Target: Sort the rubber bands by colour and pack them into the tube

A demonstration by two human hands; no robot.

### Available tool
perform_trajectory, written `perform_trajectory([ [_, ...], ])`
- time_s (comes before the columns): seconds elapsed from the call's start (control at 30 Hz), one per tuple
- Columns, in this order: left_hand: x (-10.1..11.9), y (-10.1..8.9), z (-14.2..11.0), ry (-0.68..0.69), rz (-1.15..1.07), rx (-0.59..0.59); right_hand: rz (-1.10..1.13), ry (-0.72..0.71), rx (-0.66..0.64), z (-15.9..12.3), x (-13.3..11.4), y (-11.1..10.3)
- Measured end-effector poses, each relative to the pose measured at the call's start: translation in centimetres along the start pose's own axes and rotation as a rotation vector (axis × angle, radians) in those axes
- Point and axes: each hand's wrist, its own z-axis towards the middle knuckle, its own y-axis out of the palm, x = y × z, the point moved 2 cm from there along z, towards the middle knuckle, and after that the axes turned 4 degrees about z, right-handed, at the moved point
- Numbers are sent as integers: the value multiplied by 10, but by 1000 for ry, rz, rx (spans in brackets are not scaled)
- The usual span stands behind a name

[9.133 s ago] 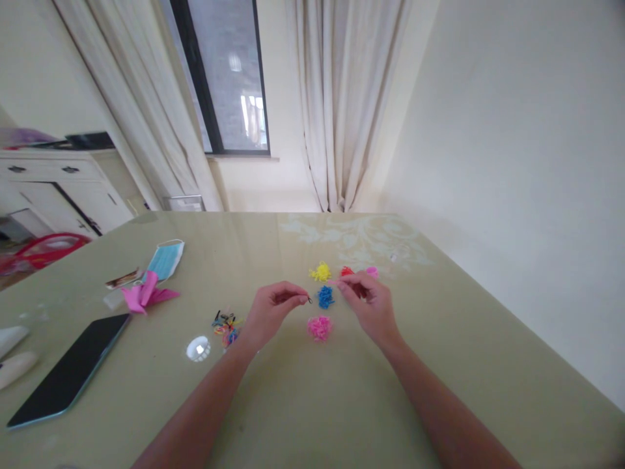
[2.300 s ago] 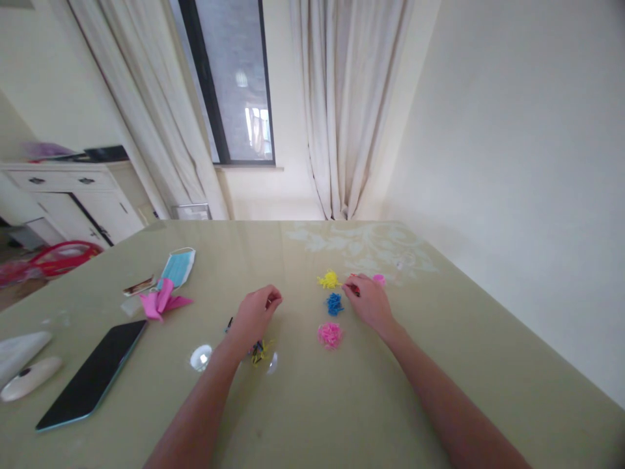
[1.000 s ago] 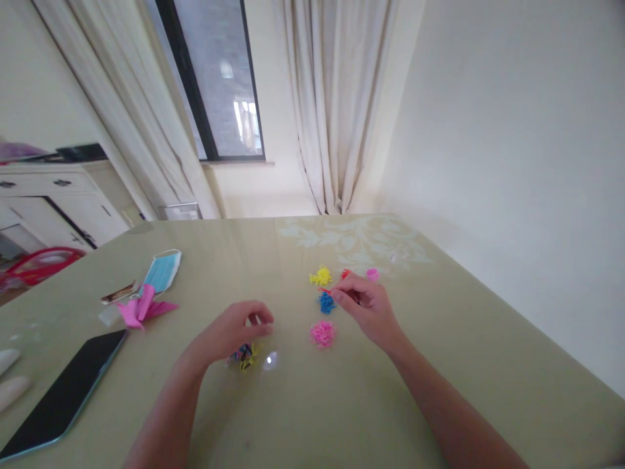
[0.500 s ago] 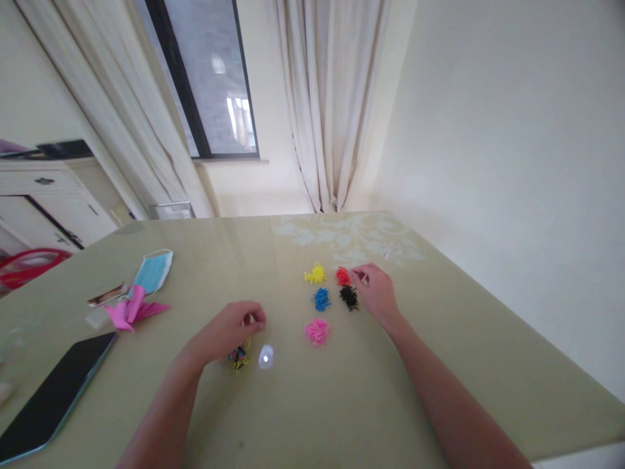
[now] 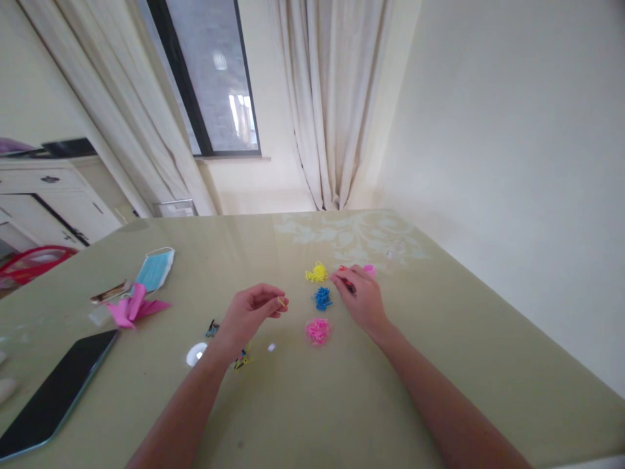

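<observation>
Several things are lying on our left side of the greenish table: a dark tablet is resting at a slant, and beyond it a narrow wrapper, a folded pink paper bird and a blue face mask are sitting close together. Further right, a mixed heap of small rubber bands is showing on both sides of our left wrist, which is hiding its middle. Our left hand is hovering beyond this heap, pinching one yellow band between thumb and fingers. To its right, three single-colour heaps are forming a row running away from us: a pink heap is lying nearest, a blue heap in the middle and a yellow heap farthest. Our right hand is reaching in from the right, its fingertips pointing left beside the yellow heap; we cannot tell whether they are gripping anything. Around its fingers, a red heap and a black heap are peeping out, mostly hidden from us. Last, a small pink round piece is sitting just behind the right hand.
</observation>
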Motion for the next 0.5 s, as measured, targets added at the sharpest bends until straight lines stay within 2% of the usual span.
perform_trajectory([
  [0.1,0,13,-5,-37,-76,7,97,-180,-85,-16,-33,12],
  [0.2,-1,24,-9,-63,-97,-17,110,-273,-115,-27,-50,22],
  [0.37,-2,29,-12,-81,-109,-24,118,-318,-50,-29,-52,21],
  [0.5,-1,29,-11,-82,-100,-22,134,-349,-64,-26,-53,16],
])
